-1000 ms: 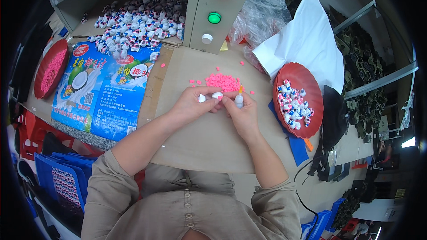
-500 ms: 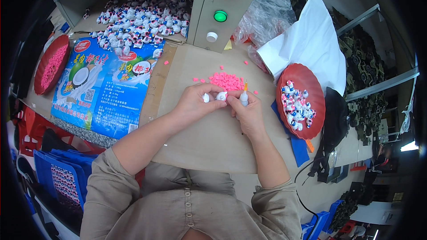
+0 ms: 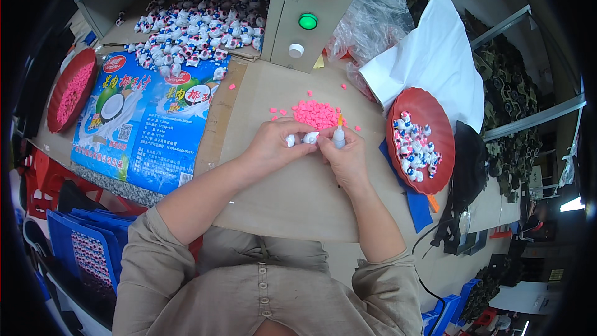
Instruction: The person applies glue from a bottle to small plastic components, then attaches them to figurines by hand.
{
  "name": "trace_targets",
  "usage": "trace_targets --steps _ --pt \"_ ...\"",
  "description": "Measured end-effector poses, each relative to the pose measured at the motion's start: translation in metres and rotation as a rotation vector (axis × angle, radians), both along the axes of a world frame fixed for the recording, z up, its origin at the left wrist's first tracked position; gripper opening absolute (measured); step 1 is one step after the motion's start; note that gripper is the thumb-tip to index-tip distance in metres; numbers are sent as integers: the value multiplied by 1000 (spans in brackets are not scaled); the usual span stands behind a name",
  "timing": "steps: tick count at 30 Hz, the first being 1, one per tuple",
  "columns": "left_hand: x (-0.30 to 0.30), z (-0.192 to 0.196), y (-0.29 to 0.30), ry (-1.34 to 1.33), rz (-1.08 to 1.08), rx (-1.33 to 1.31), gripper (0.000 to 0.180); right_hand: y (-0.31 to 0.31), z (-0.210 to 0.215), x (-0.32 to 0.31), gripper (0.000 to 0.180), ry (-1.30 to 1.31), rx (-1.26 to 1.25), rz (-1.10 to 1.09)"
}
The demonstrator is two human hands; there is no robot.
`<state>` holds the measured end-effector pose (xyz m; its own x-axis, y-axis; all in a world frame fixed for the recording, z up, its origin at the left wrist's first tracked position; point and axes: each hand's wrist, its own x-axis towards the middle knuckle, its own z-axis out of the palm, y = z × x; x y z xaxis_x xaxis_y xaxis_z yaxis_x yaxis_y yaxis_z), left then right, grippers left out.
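Observation:
My left hand (image 3: 271, 147) is closed round a small white figurine (image 3: 311, 138), pinched between thumb and fingers. A second small white piece (image 3: 290, 140) shows between the same fingers. My right hand (image 3: 349, 163) meets the figurine with thumb and fingertip; whether a tiny part is between them is hidden. In its curled fingers it also holds a small clear dropper bottle (image 3: 339, 138), upright, with an orange tip. Just beyond both hands lies a heap of small pink pieces (image 3: 315, 114) on the brown board.
At the right stands a red dish (image 3: 449, 143) with painted figurines; at the left, another red dish (image 3: 91, 65) holds pink pieces. Many white-and-blue figurines (image 3: 193, 37) spill from a grey metal housing (image 3: 289, 37) with lit buttons. A blue printed sheet (image 3: 143, 124) covers the table's left.
Both hands remain together over the board. The figurine has shifted and turned slightly in the left fingers, and the dropper bottle has moved slightly left and stands a bit straighter.

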<state>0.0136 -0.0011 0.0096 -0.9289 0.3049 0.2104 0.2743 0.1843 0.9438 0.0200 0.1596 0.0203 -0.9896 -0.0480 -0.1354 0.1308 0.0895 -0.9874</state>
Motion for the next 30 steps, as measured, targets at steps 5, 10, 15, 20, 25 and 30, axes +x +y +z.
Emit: trace_targets --steps 5,10,15,20,25,30 --pt "0 1 0 -17 -14 15 24 0 -1 0 7 13 -1 2" --pt "0 1 -1 -37 -27 14 24 -2 2 0 7 8 -12 7" --pt "1 5 0 -103 -36 19 23 -1 1 1 8 0 9 2" --pt "0 2 0 -118 -41 40 23 0 -3 0 8 -1 -4 4" --pt "0 -1 -1 -65 -61 46 25 -1 -2 0 8 7 -13 3" --pt "1 6 0 -201 -51 126 23 1 -7 -1 8 2 -68 -33"
